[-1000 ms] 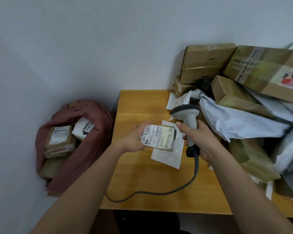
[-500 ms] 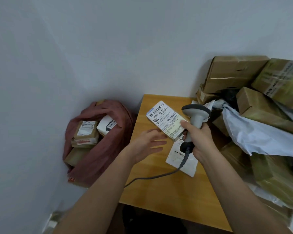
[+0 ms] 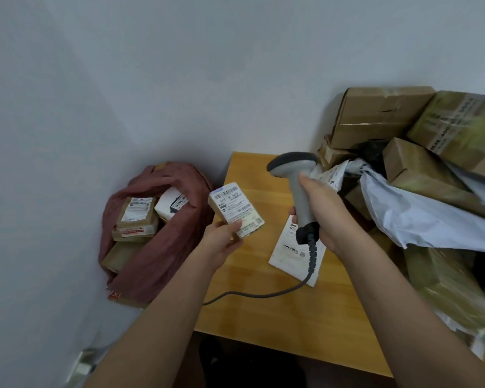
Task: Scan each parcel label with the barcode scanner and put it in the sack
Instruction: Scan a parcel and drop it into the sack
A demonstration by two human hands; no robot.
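The left hand [image 3: 221,242] pinched a small labelled parcel [image 3: 235,212] by its lower corner, held at the wooden bench's [image 3: 263,317] left edge, beside the red sack [image 3: 163,247] on the floor. The right hand [image 3: 324,217] was wrapped around the grey barcode scanner [image 3: 297,186] above the bench.

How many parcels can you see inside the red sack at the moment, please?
3 in the red sack: a labelled brown box on top, a white parcel to its right, and a brown one below. More may lie hidden underneath.
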